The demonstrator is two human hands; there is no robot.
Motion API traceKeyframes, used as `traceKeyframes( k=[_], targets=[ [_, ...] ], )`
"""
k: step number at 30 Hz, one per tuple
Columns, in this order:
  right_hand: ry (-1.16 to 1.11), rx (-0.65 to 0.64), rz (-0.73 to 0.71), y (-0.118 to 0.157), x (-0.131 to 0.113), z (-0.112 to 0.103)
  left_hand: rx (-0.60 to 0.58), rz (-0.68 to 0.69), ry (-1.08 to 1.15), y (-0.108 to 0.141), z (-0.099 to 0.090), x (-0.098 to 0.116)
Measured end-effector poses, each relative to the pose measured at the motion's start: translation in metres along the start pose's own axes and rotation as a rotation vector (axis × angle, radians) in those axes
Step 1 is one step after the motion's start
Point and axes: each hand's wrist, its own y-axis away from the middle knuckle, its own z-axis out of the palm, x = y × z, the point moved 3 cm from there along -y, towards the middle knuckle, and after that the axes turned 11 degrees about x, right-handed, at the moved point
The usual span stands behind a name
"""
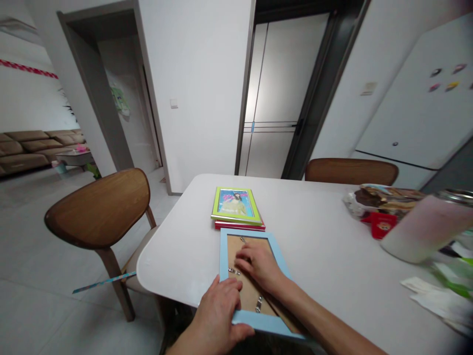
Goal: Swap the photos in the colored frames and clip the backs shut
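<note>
A light blue picture frame [223, 254] lies face down at the table's near edge, its brown backing board [248, 286] showing with several small metal clips. My left hand [220, 313] grips the frame's lower left corner, thumb on the near rim and fingers over the left side. Over the upper part of the board is my right hand [257, 264], its fingers bent and close together by the clips; whether they pinch anything is hidden. Just beyond the blue frame, a green picture frame [236, 219] with a picture of a figure rests on a red one [240, 227].
The white table [314, 236] holds a pink and white bottle [424, 229], a red packet [383, 225], a brown plastic-wrapped package [388, 197] and white tissues [432, 298] at the right. Wooden chairs stand at left [103, 207] and behind the table [351, 171].
</note>
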Motion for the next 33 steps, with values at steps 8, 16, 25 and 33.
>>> traceKeyframes(
  k=[8,16,25,33],
  targets=[
    [0.155,0.090,0.342,-0.034,0.043,0.015,-0.007,-0.021,0.016,0.001,0.003,-0.002],
    [0.188,0.080,0.482,-0.044,0.045,0.019,-0.010,-0.029,0.005,0.002,-0.002,0.006],
    [-0.052,-0.054,0.157,-0.001,0.008,-0.020,0.057,-0.016,0.042,0.006,-0.004,-0.003],
    [-0.180,-0.170,-0.267,0.079,-0.026,-0.046,0.002,0.006,0.008,0.005,-0.006,-0.003]
  ],
)
